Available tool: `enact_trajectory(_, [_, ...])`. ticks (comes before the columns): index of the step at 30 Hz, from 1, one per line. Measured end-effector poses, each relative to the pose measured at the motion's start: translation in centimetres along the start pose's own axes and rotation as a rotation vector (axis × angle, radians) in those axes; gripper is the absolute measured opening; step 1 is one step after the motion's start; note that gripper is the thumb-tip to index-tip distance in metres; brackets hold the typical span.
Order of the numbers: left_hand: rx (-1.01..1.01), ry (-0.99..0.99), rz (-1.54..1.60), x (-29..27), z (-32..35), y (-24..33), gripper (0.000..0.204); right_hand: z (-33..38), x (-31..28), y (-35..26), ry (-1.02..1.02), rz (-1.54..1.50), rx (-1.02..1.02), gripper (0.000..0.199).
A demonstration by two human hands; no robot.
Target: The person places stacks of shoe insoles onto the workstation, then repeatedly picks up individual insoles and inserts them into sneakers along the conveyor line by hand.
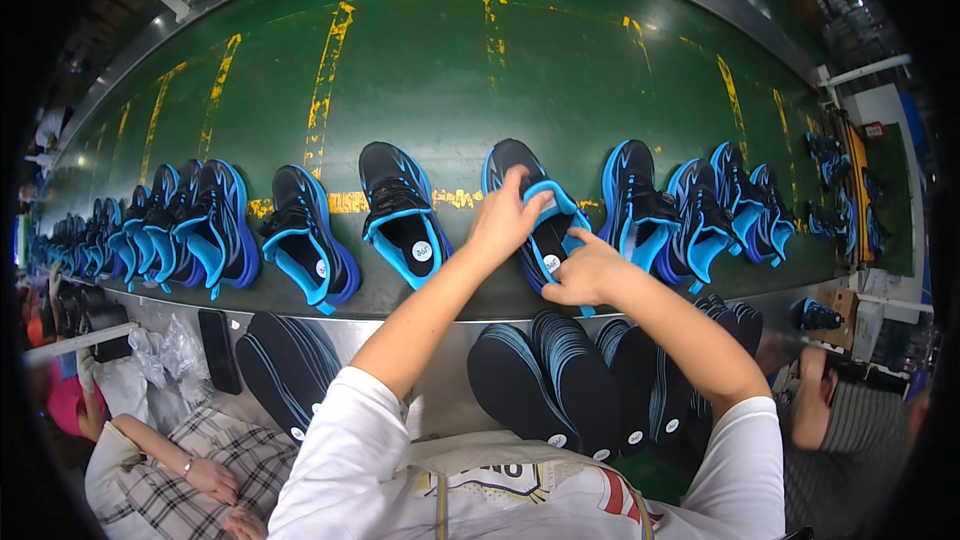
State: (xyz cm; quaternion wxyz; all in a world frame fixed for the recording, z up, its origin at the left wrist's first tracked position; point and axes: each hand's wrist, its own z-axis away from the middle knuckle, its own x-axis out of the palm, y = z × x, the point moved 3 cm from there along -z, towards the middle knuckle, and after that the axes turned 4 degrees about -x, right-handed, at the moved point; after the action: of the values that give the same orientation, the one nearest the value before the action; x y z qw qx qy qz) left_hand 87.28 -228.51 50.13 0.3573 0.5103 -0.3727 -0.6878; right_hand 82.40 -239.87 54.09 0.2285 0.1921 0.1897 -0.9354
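A black sneaker with blue lining (513,156) stands on the green conveyor belt (420,70), toe pointing away from me. My left hand (505,217) grips the tongue of this sneaker, thumb and fingers closed around its upper edge. At the collar, my right hand (592,270) holds the shoe's side and heel. Its index finger reaches over the opening and the thumb lies near the heel. Inside, a dark insole with a round white label (551,263) is visible, partly covered by my fingers. A matching sneaker (393,172) sits just left, with an insole inside.
More sneakers line the belt's near edge on the left (221,210) and right (634,180). Stacks of black insoles (545,380) lie on the metal ledge before me, with another insole stack (285,365) to the left beside a phone (219,350). People sit on both sides.
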Motion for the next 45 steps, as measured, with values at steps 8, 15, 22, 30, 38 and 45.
enact_trajectory(8, [0.638,0.034,-0.722,0.9,-0.2,2.4,0.048,1.1,4.5,0.5,0.947,-0.061,-0.123,0.036])
enact_trajectory(15, [0.609,-0.015,-0.716,1.0,2.6,3.6,0.016,5.7,9.0,-1.2,1.101,-0.343,0.13,0.016])
enact_trajectory(22, [0.715,0.015,-0.793,-1.1,3.3,3.7,0.017,7.2,10.3,-2.2,1.196,-0.26,0.181,0.03])
enact_trajectory(30, [0.53,0.071,-0.515,-3.4,-1.3,10.5,0.026,13.1,17.7,-6.7,1.149,-0.385,0.296,0.049])
enact_trajectory(38, [0.753,-0.26,-0.668,10.7,-0.4,10.8,0.061,14.6,24.9,-10.3,0.996,-0.623,0.517,0.065])
enact_trajectory(45, [0.704,-0.093,-0.675,10.3,-2.0,10.6,0.031,18.7,23.3,-6.5,1.238,-0.085,0.404,0.017])
